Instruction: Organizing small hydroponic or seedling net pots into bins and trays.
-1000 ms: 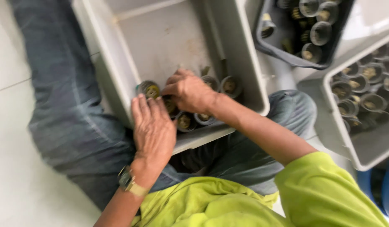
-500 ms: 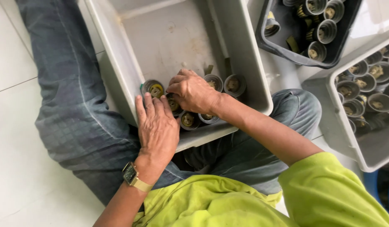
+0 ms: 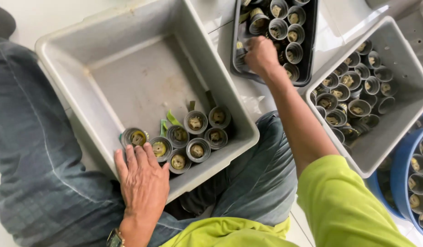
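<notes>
A large grey tub (image 3: 83, 34) rests on my lap. Several small round pots (image 3: 196, 122) with a plug of soil in each stand bunched in its near corner, with green leaf scraps (image 3: 172, 119) beside them. My left hand (image 3: 140, 183) lies flat on the tub's near rim, fingers apart, fingertips touching the nearest pots. My right hand (image 3: 261, 55) reaches into a black tray (image 3: 312, 45) of similar pots, its fingers curled down among them. Whether it grips a pot is hidden by the back of the hand.
A second grey tub (image 3: 403, 59) full of pots stands at the right. A blue bucket (image 3: 403, 151) holding more pots sits below it. My legs in jeans (image 3: 33, 160) lie under the large tub on a white tiled floor (image 3: 42, 16).
My right hand has left the pots in the large tub and moved up and right into the black tray. My left hand stays on the tub's near rim.
</notes>
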